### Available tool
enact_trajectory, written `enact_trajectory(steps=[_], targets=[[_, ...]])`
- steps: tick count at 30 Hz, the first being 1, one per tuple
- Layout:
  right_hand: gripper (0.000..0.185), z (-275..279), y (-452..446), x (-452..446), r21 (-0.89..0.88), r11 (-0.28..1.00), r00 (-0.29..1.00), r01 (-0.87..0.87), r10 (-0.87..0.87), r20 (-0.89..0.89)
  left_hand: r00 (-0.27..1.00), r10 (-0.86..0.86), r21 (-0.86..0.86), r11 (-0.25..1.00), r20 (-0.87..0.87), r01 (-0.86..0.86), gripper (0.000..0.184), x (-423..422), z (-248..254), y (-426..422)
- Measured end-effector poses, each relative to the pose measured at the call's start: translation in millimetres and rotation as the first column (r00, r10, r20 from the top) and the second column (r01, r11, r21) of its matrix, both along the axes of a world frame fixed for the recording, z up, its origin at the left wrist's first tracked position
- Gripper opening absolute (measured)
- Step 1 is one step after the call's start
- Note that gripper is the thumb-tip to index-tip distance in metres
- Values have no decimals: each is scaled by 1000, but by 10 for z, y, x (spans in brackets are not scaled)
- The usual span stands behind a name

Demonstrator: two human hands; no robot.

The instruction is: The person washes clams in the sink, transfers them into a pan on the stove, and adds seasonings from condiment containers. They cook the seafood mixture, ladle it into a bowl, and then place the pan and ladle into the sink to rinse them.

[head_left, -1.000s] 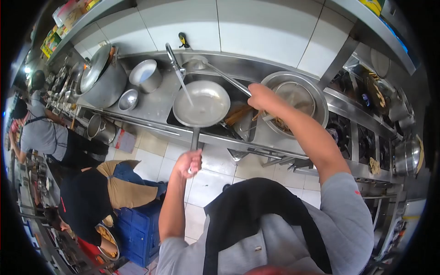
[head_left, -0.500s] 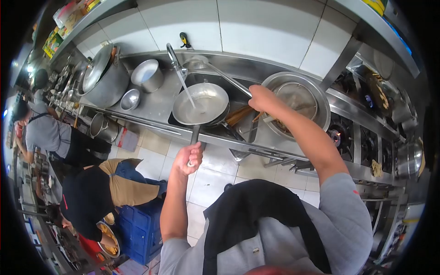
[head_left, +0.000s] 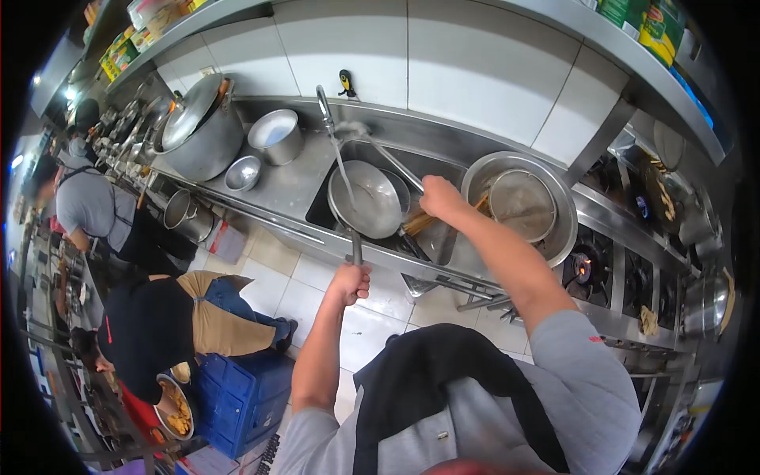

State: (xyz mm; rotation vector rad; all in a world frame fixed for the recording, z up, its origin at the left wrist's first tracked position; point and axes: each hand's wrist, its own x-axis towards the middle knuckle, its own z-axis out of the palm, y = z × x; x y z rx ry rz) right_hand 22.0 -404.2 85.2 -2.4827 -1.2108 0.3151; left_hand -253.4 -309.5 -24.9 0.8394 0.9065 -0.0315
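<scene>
My left hand [head_left: 350, 283] is wrapped round the handle of a frying pan [head_left: 366, 207], which is tilted over the sink [head_left: 318, 207]. Water from the tap [head_left: 324, 107] runs into the pan. My right hand [head_left: 443, 198] grips the long metal handle of a ladle [head_left: 393, 158]. The ladle's head, blurred by motion, is beside the tap, behind the pan. Under and beside the frying pan lies another pan with a black handle [head_left: 415, 245]. A bundle of thin wooden sticks [head_left: 429, 222] rests in the sink, partly hidden by my right hand.
Right of the sink sits a wide metal basin [head_left: 564, 226] with a round strainer [head_left: 522, 206] in it. A lit burner [head_left: 582, 267] is farther right. Left stand a large lidded pot [head_left: 202, 142], a smaller pot [head_left: 275, 138] and a bowl [head_left: 242, 172]. Co-workers are at left, one bending beside a blue crate [head_left: 241, 400].
The frying pan has come slightly towards me and tilted more under the stream. The ladle's head has dropped lower, nearer the pan. My view has shifted a little.
</scene>
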Motion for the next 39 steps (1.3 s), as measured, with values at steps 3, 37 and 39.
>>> enact_trajectory(steps=[3, 37, 39], targets=[[19, -73, 111, -96, 6, 1000, 999, 27, -26, -48, 998, -14, 175, 984, -62, 24, 12, -6, -5, -89], [29, 578, -7090, 40, 217, 800, -14, 560, 271, -963, 927, 127, 245, 944, 353, -222, 10, 80, 2173, -4323], [31, 460, -7636, 63, 274, 744, -87, 609, 405, -910, 931, -5, 182, 981, 364, -66, 15, 168, 2064, -4656]])
